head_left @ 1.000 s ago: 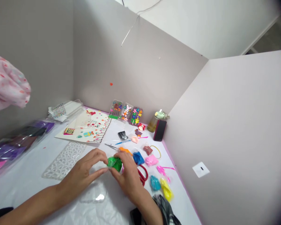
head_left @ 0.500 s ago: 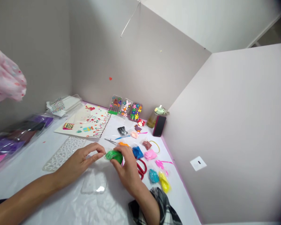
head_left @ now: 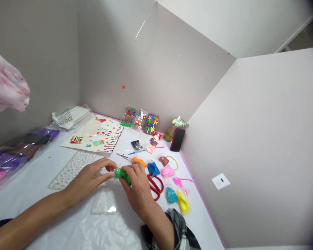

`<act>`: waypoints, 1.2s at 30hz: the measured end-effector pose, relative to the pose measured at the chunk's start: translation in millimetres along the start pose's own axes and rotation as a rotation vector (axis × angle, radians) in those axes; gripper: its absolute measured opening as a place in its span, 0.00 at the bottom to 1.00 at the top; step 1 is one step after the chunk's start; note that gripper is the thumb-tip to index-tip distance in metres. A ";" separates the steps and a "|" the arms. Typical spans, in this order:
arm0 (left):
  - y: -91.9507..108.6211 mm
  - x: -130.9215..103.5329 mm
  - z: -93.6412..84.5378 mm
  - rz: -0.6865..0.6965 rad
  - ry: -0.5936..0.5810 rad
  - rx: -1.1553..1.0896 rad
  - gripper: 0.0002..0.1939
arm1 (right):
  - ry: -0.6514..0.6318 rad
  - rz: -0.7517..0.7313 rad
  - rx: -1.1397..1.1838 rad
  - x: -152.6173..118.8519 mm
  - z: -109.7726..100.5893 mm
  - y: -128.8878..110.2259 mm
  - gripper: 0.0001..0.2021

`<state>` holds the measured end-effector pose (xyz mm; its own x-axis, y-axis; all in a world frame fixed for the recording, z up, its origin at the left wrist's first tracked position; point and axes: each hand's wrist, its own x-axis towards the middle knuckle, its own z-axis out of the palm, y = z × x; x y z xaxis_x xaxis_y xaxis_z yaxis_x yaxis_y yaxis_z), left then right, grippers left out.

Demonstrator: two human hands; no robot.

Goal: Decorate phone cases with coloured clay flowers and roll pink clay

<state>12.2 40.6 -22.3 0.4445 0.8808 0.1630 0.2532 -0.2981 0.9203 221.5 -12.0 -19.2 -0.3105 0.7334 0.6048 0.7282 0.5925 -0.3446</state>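
Note:
A small clear packet of green modelling clay [head_left: 122, 174] is between my two hands above the table. My right hand [head_left: 138, 187] has its fingers wrapped round the packet's right part. At the left end, the thumb and fingertips of my left hand [head_left: 100, 172] pinch the plastic. Below them lies a clear phone case [head_left: 103, 203], flat on the white sheet. Red-handled scissors [head_left: 160, 185] rest just right of my right hand, their blades partly hidden behind orange clay [head_left: 139, 161] and the hand.
Packets of blue clay [head_left: 153, 169], pink clay [head_left: 167, 171], teal clay [head_left: 171, 195] and yellow clay [head_left: 183, 202] lie on the right. Decorated cases [head_left: 140, 119] lean on the wall near a bottle [head_left: 169, 133] and phone [head_left: 177, 140]. A patterned white mat [head_left: 70, 170] lies left.
My right hand has shifted slightly left and closed further over the green clay packet, squeezing it narrower. More of the scissors' handles and orange clay now shows.

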 end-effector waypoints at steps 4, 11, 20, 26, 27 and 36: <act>-4.9 3.3 1.0 -0.082 -0.082 -0.146 0.15 | 0.043 0.006 0.024 1.3 -3.7 -2.8 0.15; -14.4 9.5 3.5 -0.146 -0.235 -0.355 0.20 | 0.062 -0.037 0.039 1.9 -5.1 -1.9 0.17; 4.0 4.1 -3.6 -0.196 -0.124 -0.403 0.16 | 0.038 -0.050 0.002 3.8 -6.6 -3.7 0.11; 11.8 5.2 -3.7 -0.218 -0.002 -0.402 0.21 | -0.045 0.123 -0.115 22.3 -22.8 33.7 0.11; 13.2 5.1 -4.4 -0.224 0.019 -0.401 0.22 | -0.039 0.186 -0.151 26.6 -26.3 44.7 0.11; 20.7 3.0 -8.0 -0.240 0.065 -0.388 0.22 | -0.235 0.530 -0.362 61.1 -41.3 117.5 0.09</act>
<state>11.9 40.0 0.1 0.3544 0.9331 -0.0604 -0.0038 0.0660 0.9978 313.3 88.7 7.0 0.0492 0.9709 0.2343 0.9642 0.0150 -0.2647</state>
